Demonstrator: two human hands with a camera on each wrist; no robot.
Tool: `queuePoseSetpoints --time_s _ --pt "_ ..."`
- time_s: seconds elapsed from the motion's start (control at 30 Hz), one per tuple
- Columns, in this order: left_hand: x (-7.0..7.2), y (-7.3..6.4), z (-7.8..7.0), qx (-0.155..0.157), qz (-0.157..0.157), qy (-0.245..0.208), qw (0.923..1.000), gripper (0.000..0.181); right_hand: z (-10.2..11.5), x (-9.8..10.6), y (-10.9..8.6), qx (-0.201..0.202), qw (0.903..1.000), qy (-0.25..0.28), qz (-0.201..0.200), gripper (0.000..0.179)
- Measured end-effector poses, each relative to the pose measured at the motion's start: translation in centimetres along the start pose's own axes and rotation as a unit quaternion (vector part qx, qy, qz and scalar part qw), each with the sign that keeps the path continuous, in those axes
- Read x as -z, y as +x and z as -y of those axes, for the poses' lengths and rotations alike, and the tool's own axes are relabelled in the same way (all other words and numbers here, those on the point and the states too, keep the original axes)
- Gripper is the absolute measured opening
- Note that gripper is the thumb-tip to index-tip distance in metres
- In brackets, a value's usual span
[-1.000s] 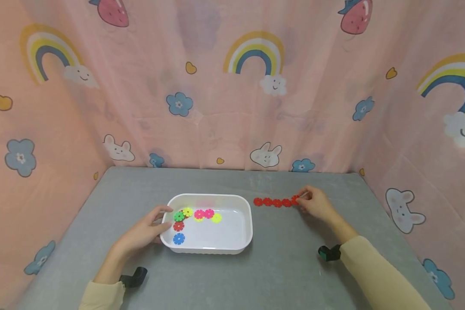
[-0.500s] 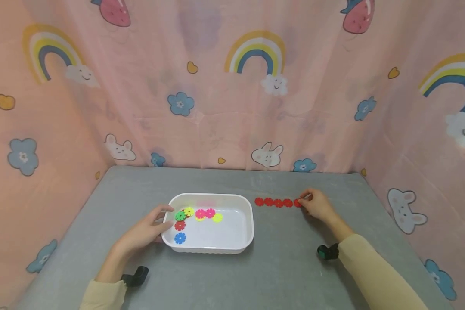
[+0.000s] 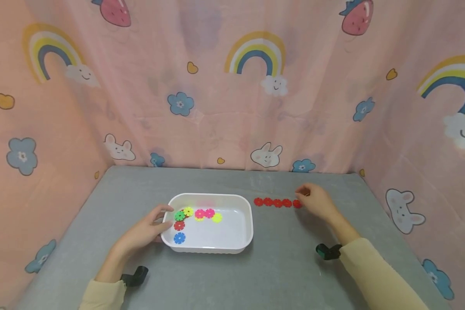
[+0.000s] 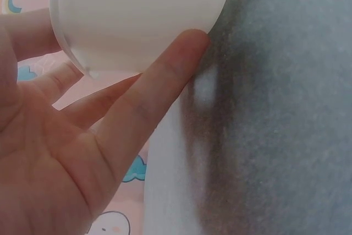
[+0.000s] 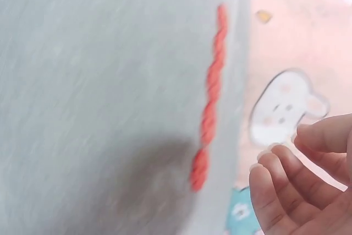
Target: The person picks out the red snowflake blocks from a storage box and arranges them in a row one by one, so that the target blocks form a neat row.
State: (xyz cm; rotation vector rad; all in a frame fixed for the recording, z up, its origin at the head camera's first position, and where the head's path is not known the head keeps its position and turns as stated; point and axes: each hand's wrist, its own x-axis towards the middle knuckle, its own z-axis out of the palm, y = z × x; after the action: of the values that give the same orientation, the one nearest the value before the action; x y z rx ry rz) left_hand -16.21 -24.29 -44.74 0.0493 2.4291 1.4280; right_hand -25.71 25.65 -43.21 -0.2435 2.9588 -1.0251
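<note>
**Bare left hand (image 3: 145, 228) gripping; bare right hand (image 3: 318, 202) loosely curled**

Left arm (image 3: 113, 260): extends forward and inward from the lower left. A long cream fabric sleeve (image 3: 102, 297) ends short of the wrist. Digits are bent and well parted, with the palm exposed to the left wrist camera.

Right arm (image 3: 345, 230): extends forward and inward from the lower right, in a matching sleeve (image 3: 381, 277). The hand is raised, back uppermost. Fingers (image 5: 289, 188) lie side by side, gently bent; the thumb (image 5: 327, 134) rests near the closest fingertip.
</note>
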Motion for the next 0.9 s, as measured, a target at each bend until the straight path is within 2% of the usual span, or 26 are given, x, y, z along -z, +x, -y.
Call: queuePoseSetpoints --time_s 0.37,0.7,0.9 --pt "0.0 0.0 0.0 0.0 -0.001 0.0 1.0 0.053 5.3 -0.7 -1.6 0.04 0.9985 0.019 -0.03 0.022" --pt "0.0 0.1 0.0 0.001 0.002 -0.004 1.0 0.054 10.2 -2.7 -2.0 0.043 0.9977 0.044 -0.03 0.021" --pt "0.1 0.0 0.0 -0.001 -0.002 -0.002 1.0 0.053 12.7 -4.0 -2.1 0.073 0.9944 0.068 -0.036 0.017"
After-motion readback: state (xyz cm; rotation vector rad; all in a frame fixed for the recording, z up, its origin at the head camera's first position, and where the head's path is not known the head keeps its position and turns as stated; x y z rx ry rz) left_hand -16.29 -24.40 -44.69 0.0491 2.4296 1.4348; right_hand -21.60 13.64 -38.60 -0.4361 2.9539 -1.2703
